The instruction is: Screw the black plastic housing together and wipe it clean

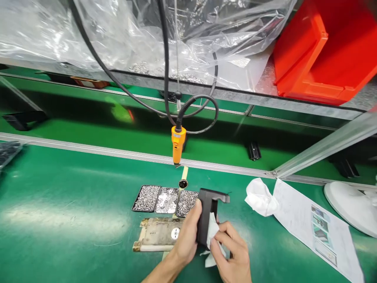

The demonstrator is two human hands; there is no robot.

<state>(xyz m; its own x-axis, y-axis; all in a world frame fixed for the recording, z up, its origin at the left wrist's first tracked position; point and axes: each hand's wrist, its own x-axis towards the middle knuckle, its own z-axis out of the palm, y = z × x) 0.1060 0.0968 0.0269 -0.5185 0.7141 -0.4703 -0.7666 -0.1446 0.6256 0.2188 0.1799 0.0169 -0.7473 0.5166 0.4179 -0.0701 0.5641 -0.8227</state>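
My left hand point(185, 232) grips a black T-shaped plastic part point(208, 214) by its stem, held upright over the green bench. My right hand point(231, 251) pinches a small white wipe point(212, 236) and presses it against the side of the black part. Both hands are low in the middle of the head view, just in front of three small black trays point(165, 200) filled with screws and washers.
An orange electric screwdriver point(178, 144) hangs on a black cable above the trays. A worn cardboard pad point(157, 234) lies left of my hands. A crumpled white cloth point(259, 196) and a printed sheet point(315, 224) lie right. Red bins point(324, 51) sit on the upper shelf.
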